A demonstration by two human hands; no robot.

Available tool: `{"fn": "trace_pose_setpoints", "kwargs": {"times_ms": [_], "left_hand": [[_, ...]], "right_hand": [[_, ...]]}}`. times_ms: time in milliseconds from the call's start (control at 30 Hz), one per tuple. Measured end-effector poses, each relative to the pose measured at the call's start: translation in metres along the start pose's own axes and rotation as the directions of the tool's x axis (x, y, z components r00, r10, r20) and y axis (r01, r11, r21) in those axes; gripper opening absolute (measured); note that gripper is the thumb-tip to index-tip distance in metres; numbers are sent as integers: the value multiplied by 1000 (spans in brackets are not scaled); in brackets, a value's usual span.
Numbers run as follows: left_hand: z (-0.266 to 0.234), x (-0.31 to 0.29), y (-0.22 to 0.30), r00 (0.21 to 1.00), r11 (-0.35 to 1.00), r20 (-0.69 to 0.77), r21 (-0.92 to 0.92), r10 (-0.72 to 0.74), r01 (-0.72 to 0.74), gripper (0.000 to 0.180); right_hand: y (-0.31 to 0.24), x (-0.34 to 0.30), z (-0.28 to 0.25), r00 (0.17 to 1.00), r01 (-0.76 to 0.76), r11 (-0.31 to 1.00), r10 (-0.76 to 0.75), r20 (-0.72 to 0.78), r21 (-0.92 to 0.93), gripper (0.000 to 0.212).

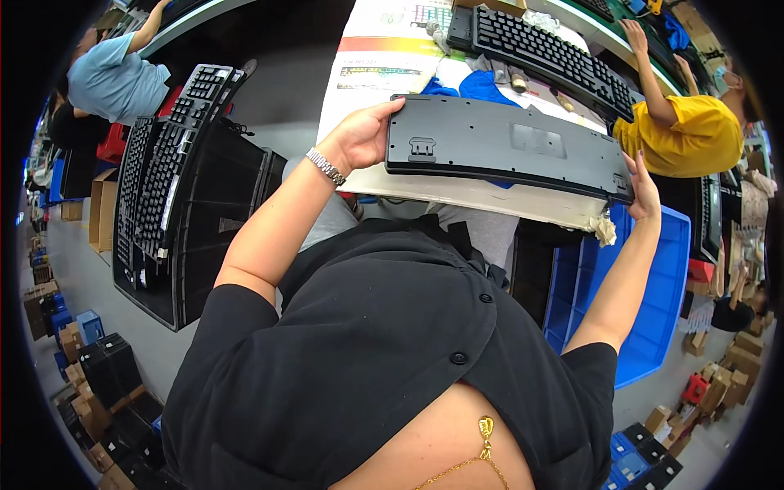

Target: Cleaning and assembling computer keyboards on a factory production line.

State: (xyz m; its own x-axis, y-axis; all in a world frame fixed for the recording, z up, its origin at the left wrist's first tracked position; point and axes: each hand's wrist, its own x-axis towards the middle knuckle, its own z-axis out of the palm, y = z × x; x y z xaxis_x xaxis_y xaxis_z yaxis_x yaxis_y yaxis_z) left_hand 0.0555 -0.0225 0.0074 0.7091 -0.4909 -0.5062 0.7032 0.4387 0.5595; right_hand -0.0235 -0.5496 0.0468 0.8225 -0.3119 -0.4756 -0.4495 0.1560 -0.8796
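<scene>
Gold pendant point(486, 428) nearest. Left hand point(358, 139) and right hand point(644, 193) grip opposite ends of black keyboard point(474, 145): underside facing camera, long axis left-right, sloping down rightward in view.

Beyond the upturned black keyboard point(465, 143), a line of small dark lettering point(359, 63), too blurred to read surely, tops the keyboard picture point(380, 77) printed on a white sheet point(355, 104) crossed by a red-to-green band point(392, 46).

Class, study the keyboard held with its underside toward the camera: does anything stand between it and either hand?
Nothing visible does. The left hand holds the keyboard at its left end, the right hand at its right. The blue cloth shows beyond its far edge, not between.
</scene>
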Motion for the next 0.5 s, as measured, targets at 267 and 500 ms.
{"fn": "trace_pose_setpoints", "kwargs": {"times_ms": [267, 500], "left_hand": [[1, -21, -5, 992, 987, -64, -121, -110, 102, 28], [-13, -32, -8, 976, 970, -110, -180, -186, 165, 29]], "right_hand": [[5, -10, 24, 997, 79, 996, -80, 20, 42, 78], [0, -28, 41, 993, -82, 996, 84, 77, -38, 83]]}}
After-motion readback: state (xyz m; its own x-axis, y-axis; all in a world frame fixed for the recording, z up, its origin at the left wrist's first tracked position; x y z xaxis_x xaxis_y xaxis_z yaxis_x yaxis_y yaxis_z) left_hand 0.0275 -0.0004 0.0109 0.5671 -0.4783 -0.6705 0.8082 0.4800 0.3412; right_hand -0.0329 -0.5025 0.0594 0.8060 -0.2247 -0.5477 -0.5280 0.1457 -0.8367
